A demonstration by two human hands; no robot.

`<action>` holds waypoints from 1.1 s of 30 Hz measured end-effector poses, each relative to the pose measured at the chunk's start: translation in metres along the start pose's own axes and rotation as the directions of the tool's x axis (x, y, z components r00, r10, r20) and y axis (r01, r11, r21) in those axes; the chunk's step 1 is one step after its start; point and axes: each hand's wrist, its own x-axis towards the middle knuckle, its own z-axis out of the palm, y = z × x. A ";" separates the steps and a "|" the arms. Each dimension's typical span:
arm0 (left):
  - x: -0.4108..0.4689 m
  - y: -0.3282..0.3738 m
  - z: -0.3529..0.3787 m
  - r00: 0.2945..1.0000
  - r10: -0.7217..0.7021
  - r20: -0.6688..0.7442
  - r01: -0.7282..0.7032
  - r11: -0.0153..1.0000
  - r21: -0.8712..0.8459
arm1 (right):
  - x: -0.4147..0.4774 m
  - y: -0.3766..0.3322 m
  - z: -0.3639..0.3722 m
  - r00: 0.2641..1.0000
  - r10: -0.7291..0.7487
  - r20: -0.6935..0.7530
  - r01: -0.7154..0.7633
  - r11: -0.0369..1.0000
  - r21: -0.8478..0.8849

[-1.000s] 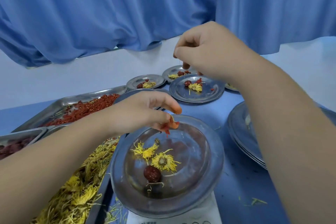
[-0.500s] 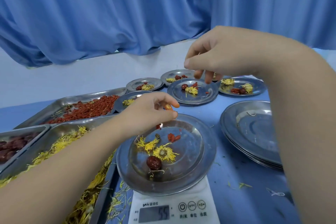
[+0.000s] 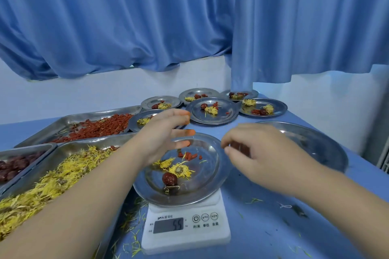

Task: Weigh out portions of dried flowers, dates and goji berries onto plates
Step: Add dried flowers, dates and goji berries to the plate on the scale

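Blue curtain (image 3: 147, 17) hangs over a white wall (image 3: 63, 99); perhaps a grille (image 3: 384, 160) at right

Scale (image 3: 189, 237) display (image 3: 168, 225) shows 55, perhaps 5.5; buttons (image 3: 205, 217) read 开/关, 单位, 去皮.

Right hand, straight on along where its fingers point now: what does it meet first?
Likely the right rim of the plate on the scale; the right hand points left at it. Height unclear: it may pass over the rim to the goji berries.
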 end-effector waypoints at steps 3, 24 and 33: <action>-0.011 0.003 0.001 0.999 -0.003 -0.041 0.000 0.996 -0.089 | -0.023 0.007 0.016 0.995 0.078 -0.063 -0.070 0.990 0.121; -0.065 -0.023 0.030 0.985 0.096 -0.146 -0.160 0.835 -0.526 | 0.002 -0.024 0.043 0.987 0.158 0.029 -0.155 0.898 0.411; -0.070 -0.025 0.022 0.972 0.150 -0.180 -0.222 0.833 -0.508 | 0.041 -0.026 0.050 0.983 0.119 0.143 -0.176 0.844 0.507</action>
